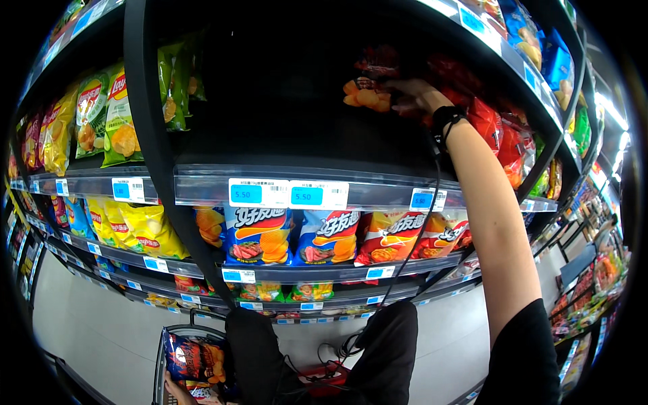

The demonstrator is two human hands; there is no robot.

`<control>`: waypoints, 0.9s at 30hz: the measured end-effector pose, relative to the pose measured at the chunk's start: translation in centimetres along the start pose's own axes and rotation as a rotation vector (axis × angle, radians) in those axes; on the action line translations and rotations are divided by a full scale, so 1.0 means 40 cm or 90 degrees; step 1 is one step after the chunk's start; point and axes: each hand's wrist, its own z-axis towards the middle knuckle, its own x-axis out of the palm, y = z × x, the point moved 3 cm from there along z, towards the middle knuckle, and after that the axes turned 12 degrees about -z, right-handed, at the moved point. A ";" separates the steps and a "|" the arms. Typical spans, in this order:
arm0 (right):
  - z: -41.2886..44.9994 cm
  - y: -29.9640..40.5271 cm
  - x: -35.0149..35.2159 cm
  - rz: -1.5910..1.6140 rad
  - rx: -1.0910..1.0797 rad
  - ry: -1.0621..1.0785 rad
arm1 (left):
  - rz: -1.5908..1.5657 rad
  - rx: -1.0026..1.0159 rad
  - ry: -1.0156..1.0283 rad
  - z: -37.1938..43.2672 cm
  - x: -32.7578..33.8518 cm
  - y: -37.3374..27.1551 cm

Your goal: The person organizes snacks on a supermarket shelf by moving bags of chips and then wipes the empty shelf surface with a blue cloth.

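My right hand [416, 93] reaches deep into a dark upper shelf, fingers and thumb around the right edge of a dark bag of potato chips [373, 91]. Shadow hides much of that bag. Red chip bags [486, 124] stand just right of my wrist, which wears a black band [448, 119]. At the lower left, a shopping basket [161, 349] holds a dark blue chip bag [187, 357] and a red-and-white bag [200, 391] below it. My left hand [178, 391] is at the basket's left side, partly cut off by the frame; its grip is unclear.
A shelf lip [364, 190] with price tags crosses below my right arm. Blue chip bags [260, 238] and red ones [387, 238] fill the shelf beneath. A black upright post [152, 101] stands left. A cable [415, 238] hangs past the shelves near my knees.
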 end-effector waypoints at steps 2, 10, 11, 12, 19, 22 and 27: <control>0.007 0.000 -0.001 0.091 -0.056 0.016 | 0.000 0.000 0.005 -0.003 0.006 -0.006; 0.075 0.002 -0.036 -0.042 -0.040 -0.107 | -0.007 -0.002 0.039 -0.039 0.021 -0.020; 0.080 -0.003 -0.046 -0.046 -0.041 -0.105 | -0.023 0.001 0.047 -0.049 0.031 -0.029; 0.083 -0.006 -0.058 -0.055 -0.063 -0.097 | -0.034 -0.011 0.093 -0.023 0.027 -0.018; 0.011 0.035 -0.006 -0.024 -0.097 -0.190 | -0.004 0.013 0.044 -0.052 0.037 -0.063; 0.011 0.057 0.013 -0.038 -0.091 -0.104 | -0.007 0.042 -0.002 -0.060 0.024 -0.070; 0.102 0.040 -0.008 -0.325 -0.119 -0.173 | 0.037 0.031 0.059 -0.074 0.027 -0.054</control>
